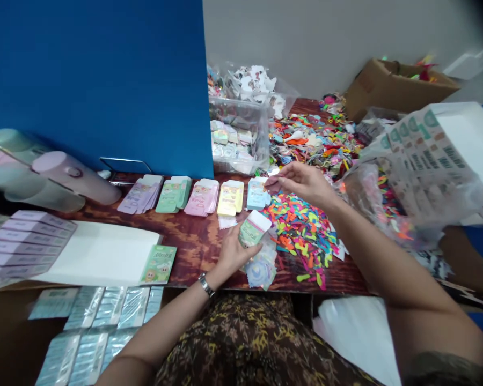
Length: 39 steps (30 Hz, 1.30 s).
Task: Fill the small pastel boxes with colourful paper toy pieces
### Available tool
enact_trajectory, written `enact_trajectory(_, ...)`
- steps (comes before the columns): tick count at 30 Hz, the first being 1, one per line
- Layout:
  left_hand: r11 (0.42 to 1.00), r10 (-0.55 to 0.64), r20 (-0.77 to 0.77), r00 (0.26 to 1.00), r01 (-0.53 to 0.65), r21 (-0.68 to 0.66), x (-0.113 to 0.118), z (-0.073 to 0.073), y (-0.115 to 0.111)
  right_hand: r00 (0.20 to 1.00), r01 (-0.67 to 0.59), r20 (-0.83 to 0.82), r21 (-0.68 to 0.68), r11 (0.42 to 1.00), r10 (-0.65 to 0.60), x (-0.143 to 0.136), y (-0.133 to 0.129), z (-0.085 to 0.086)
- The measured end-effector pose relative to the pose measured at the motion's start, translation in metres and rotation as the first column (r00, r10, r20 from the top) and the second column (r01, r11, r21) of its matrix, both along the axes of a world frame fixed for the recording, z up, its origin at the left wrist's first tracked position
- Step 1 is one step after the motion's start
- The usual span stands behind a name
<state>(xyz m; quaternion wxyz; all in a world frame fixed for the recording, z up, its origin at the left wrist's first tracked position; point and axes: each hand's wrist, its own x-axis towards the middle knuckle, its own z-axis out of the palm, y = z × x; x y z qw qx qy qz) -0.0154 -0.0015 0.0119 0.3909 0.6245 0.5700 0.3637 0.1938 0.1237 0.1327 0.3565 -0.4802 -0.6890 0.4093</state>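
My left hand (234,251) is wrapped round a small green-and-white carton (253,229), held tilted with its white end up. Above and to the right, my right hand (306,182) pinches a small limp maroon piece (272,184), whose kind I cannot make out. Below that hand spreads a heap of small bright uninflated balloons (301,222). Flat cartons stand in a row of stacks: purple (141,194), green (174,194), pink (202,197), yellow (230,197) and blue (258,193). Clear printed packets (261,268) lie beneath my left hand.
At the left are a lilac bottle (74,174), a white tray (104,252) with purple boxes (28,244), and a green box (159,264). A blue panel (96,80) rises behind. Clear bins (241,131), mixed trinkets (314,139) and a cardboard box (386,88) stand farther back.
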Motion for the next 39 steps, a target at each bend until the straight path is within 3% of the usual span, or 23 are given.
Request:
enact_trajectory(2,0.999,0.019,0.062,0.998,-0.016,-0.040,0.002,0.001,-0.003,0.993,-0.078,-0.089,-0.048,0.996,0.073,-0.020,-0.026,0.001)
enact_trajectory(5,0.995,0.062,0.135,0.989,-0.049,-0.091,0.000,0.005,-0.008,0.988,-0.145,-0.070,-0.077,0.986,0.140,-0.043,-0.060,-0.012)
enact_trajectory(7,0.991,0.099,0.148,0.984,-0.084,-0.108,-0.003,0.007,-0.011,0.984,-0.166,0.064,-0.039,0.985,0.169,-0.050,-0.076,-0.022)
enact_trajectory(10,0.987,0.144,0.113,0.983,-0.133,-0.093,-0.008,0.009,-0.014,0.938,-0.150,0.334,0.139,0.979,0.096,-0.050,-0.089,-0.031)
enact_trajectory(13,0.986,0.168,0.066,0.983,-0.169,0.000,-0.011,0.008,-0.016,0.866,-0.232,0.497,0.294,0.927,0.059,-0.047,-0.093,-0.030)
enact_trajectory(17,0.962,0.193,-0.022,0.981,-0.185,0.202,-0.015,0.008,-0.017,0.810,-0.341,0.584,0.392,0.855,0.055,-0.049,-0.097,-0.029)
enact_trajectory(19,0.939,0.180,-0.072,0.981,-0.150,0.310,-0.018,0.010,-0.018,0.806,-0.370,0.587,0.409,0.835,0.070,-0.051,-0.100,-0.032)
enact_trajectory(22,0.911,0.118,-0.122,0.986,-0.059,0.409,-0.023,0.013,-0.019,0.806,-0.445,0.561,0.362,0.819,0.190,-0.051,-0.103,-0.034)
enact_trajectory(26,0.921,0.105,-0.147,0.984,-0.040,0.388,-0.028,0.014,-0.020,0.866,-0.392,0.446,0.327,0.860,0.225,-0.043,-0.104,-0.025)
enact_trajectory(31,0.922,0.134,-0.132,0.982,-0.074,0.380,-0.027,0.016,-0.020,0.931,-0.191,0.365,0.451,0.872,0.015,-0.041,-0.105,-0.016)
enact_trajectory(33,0.914,0.132,-0.127,0.983,-0.071,0.400,-0.026,0.018,-0.020,0.915,-0.217,0.404,0.455,0.864,0.017,-0.044,-0.105,-0.019)
enact_trajectory(39,0.901,0.030,-0.111,0.993,0.021,0.434,-0.024,0.018,-0.022,0.817,-0.437,0.542,0.355,0.827,0.199,-0.048,-0.105,-0.030)
